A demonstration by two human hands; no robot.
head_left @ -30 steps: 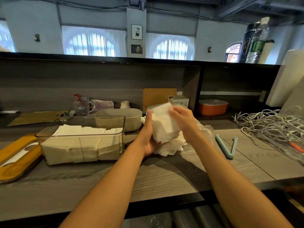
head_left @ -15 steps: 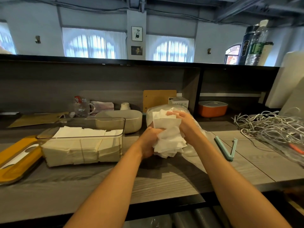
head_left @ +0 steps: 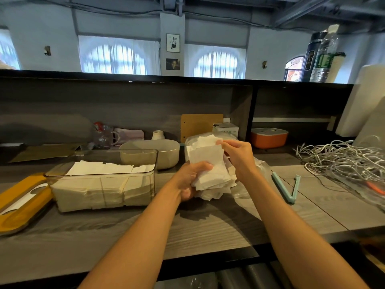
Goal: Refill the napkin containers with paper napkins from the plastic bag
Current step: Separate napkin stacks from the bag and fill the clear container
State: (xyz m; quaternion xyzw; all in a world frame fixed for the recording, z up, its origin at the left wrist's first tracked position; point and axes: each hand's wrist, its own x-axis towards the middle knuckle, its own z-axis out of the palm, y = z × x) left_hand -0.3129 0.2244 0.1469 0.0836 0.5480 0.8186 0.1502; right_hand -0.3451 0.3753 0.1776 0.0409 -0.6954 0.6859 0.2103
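Nearest, bare grey wood-grain counter (head_left: 208, 230) runs to its front edge. Above it, the left hand (head_left: 188, 180) grips a loose bundle of white paper napkins (head_left: 210, 167); the right hand (head_left: 239, 157) pinches its top sheets, over the clear plastic bag (head_left: 248, 184). Left stands one clear rectangular napkin container (head_left: 102, 180), seemingly half full. Two arched windows (head_left: 116, 57) beyond.

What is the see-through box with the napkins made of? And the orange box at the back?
The see-through box looks like clear hard plastic: you can see the napkins through its smooth, shiny walls. The orange box looks like plastic too, plain and matte with rounded corners, but it is too far away to be sure.
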